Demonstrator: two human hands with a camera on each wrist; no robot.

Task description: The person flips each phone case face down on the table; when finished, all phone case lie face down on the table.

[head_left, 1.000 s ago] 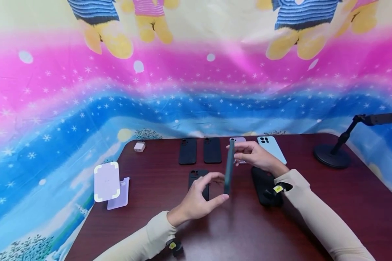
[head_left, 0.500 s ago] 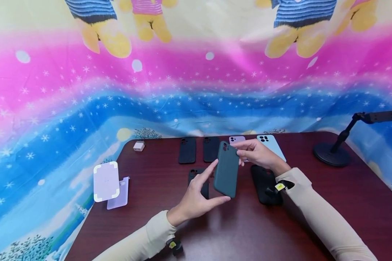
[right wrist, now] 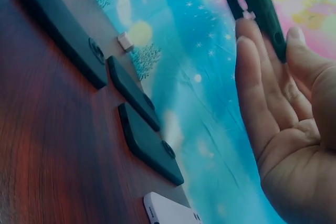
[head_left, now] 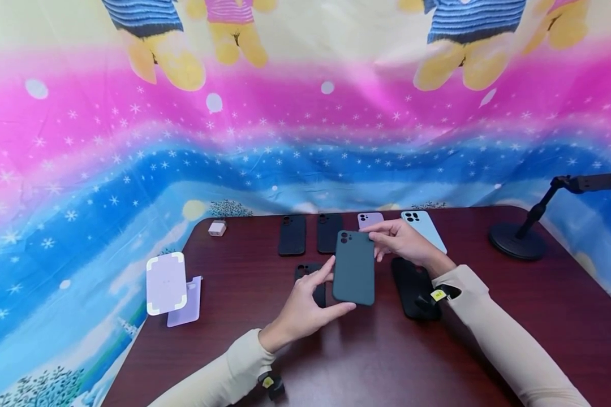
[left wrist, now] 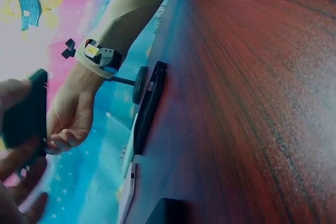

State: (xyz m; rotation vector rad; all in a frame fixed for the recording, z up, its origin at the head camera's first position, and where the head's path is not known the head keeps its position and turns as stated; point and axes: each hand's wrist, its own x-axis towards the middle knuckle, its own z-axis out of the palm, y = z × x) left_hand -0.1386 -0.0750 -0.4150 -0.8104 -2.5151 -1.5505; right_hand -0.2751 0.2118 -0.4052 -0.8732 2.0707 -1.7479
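Observation:
A dark green phone case (head_left: 354, 268) is held up above the table with its outer back facing the head camera. My left hand (head_left: 300, 311) grips its lower left part, fingers along the left side and thumb under the bottom edge. At the upper right corner my right hand (head_left: 399, 243) pinches the case between thumb and fingers. Through the camera cutouts of the green case (right wrist: 257, 9) the backdrop shows pink in the right wrist view. Beneath and behind my left hand lies a black phone case (head_left: 309, 271), partly covered. A larger black case (head_left: 412, 288) lies below my right wrist.
Along the back edge lie two black cases (head_left: 292, 234), a lilac one (head_left: 370, 217) partly hidden, and a light blue one (head_left: 424, 229). A lilac stand (head_left: 166, 282) and a white charger plug (head_left: 217, 228) are at left. A black stand's round base (head_left: 516, 243) is at right.
The green phone case has turned from edge-on to showing its back flat to the head camera, and its top has come down slightly. Both hands stay nearly in place.

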